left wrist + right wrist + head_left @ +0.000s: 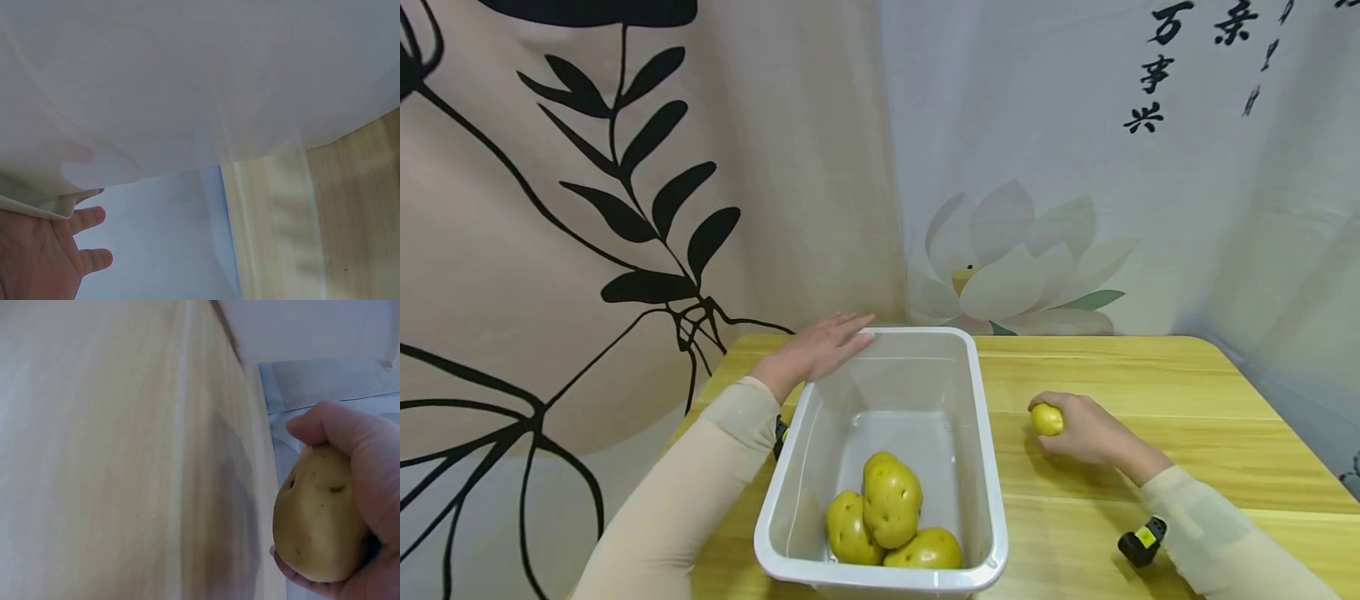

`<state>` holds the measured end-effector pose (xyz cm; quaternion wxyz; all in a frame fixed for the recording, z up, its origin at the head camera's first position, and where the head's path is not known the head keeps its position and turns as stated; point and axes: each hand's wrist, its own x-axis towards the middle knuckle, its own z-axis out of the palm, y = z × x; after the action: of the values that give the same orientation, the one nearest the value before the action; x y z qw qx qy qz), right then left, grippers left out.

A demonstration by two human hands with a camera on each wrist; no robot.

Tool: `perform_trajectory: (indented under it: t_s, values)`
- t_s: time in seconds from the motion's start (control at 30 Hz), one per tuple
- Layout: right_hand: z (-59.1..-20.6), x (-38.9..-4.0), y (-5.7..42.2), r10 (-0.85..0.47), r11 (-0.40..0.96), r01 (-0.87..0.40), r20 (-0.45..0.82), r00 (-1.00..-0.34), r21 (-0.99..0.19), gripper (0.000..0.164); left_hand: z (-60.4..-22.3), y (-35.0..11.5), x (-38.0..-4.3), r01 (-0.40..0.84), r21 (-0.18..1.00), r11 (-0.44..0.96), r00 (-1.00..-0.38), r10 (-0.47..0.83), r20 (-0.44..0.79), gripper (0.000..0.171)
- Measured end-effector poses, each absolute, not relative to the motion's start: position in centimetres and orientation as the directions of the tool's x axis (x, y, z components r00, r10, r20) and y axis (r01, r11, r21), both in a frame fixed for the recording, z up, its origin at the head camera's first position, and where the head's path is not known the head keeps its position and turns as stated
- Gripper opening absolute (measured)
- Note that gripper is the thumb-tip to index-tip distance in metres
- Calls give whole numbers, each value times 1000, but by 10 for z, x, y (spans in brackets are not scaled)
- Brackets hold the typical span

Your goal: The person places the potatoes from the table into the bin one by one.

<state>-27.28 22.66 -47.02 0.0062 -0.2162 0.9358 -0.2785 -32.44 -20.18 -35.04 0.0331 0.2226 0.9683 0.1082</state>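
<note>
A white plastic bin stands on the table, with several yellow potatoes heaped at its near end. My left hand rests on the bin's far left rim, its fingers extended; in the left wrist view the hand lies against the rim with the fingers spread. To the right of the bin, my right hand grips another potato above the table. The right wrist view shows this potato held between the thumb and curled fingers, with dark eyes on its skin.
The wooden table has its far edge against a printed curtain with leaves, a lotus and black characters. A black wrist camera with a yellow label sits at the right sleeve. The bin's tall walls stand between the two hands.
</note>
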Motion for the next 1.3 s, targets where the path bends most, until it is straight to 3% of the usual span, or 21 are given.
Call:
perform_trajectory:
  t_s: [0.37, 1.03, 1.3]
  values:
    - [-462, -268, 221, -406, 657, -386, 127, -905, -647, 41, -349, -203, -323, 427, 232, 874, -897, 441, -10, 69]
    - [-450, -261, 205, -389, 559, -410, 209, -897, -721, 31, -349, -204, -323, 423, 231, 876, -900, 437, -10, 68]
    - [-436, -256, 199, -411, 461, -405, 215, -886, -790, 28, -351, -206, -324, 423, 237, 874, -898, 439, -15, 70]
